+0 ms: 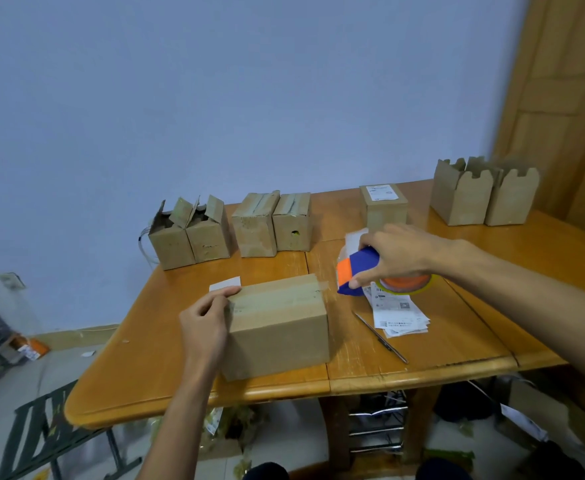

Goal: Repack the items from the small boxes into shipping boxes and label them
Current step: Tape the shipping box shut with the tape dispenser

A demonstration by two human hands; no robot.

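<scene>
Shipping box (284, 327) long axis L-R, tape up; left hand (205, 323) holds end.

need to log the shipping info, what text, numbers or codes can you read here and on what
Label on the far box: print, too blurred to read.
Stack of labels under the tape dispenser: print and square codes, too small to read.
White slip behind the taped box: no print visible.
Nothing is legible.

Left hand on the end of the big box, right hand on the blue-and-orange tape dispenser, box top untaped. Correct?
No: the head view shows a strip of tape along the closed top of the big box. The left hand is on its end and the right hand holds the tape dispenser, as stated.
</scene>
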